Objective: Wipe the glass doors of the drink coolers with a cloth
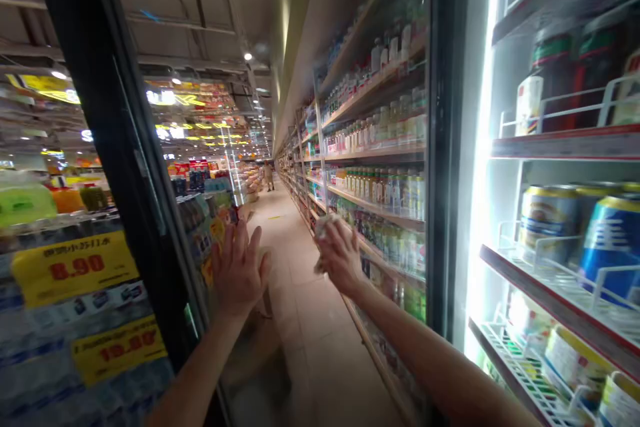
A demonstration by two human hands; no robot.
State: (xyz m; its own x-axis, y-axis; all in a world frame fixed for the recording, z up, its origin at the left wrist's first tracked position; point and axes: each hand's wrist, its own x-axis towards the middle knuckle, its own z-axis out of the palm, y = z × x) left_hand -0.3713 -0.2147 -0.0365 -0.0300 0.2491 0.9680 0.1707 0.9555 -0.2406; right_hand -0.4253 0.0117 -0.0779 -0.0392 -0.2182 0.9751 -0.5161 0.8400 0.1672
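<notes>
In front of me a glass door with a black frame (120, 113) stands swung out from a lit drinks fridge. My left hand (239, 270) is raised with its fingers spread, next to the frame. It holds nothing; whether the palm touches the glass I cannot tell. My right hand (343, 257) is closed over a pale, crumpled cloth (324, 223), held up at the door's glass. Part of the cloth sticks out past the fingers, and the rest is hidden beneath them. Both arms reach forward.
Wire-fronted fridge shelves (560, 273) at right carry cans (613, 240) and dark bottles (553, 80). Bottle-filled shelving (375, 147) lines the aisle (295, 293), with a person (269, 175) far off. Stacked drinks packs with yellow price signs (75, 265) stand at left.
</notes>
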